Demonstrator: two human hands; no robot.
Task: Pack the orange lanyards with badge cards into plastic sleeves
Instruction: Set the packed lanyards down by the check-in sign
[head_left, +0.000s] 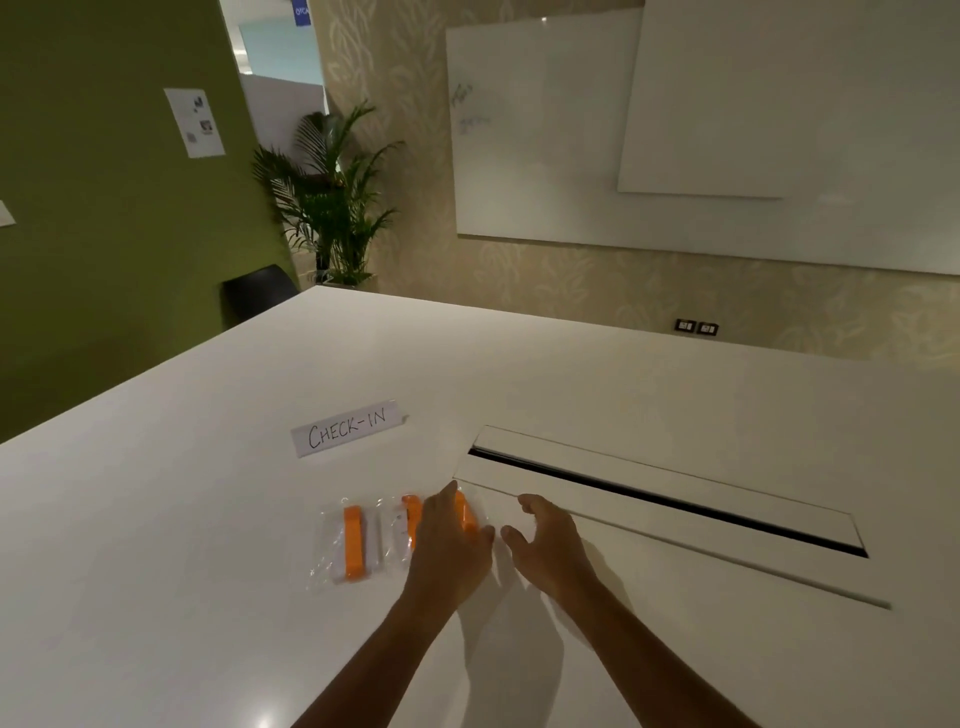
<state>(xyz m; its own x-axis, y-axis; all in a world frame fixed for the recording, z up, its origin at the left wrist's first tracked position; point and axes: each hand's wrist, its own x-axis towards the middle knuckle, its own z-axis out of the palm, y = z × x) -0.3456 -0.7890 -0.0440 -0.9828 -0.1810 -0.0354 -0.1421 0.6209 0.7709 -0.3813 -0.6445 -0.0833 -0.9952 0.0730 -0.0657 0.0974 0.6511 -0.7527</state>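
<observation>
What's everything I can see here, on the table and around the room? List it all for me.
Packed lanyard sleeves: at least three, clear with orange inside, in a row on the table; the left hand partly covers two.
Check-in sign: one, white paper strip, handwritten, behind the sleeves.
Table: one, white, fills the foreground.
Cable hatch: one, white with a dark slot, set into the table at right.
Whiteboards: two, white, on the far wall.
Potted palm: one, green, in the corner.
Paper notice: one, white, on the green wall.
Chair: one, black, beyond the table.
Wall sockets: two, dark.
Left hand: on the right-hand sleeves.
Right hand: open, beside them.
</observation>
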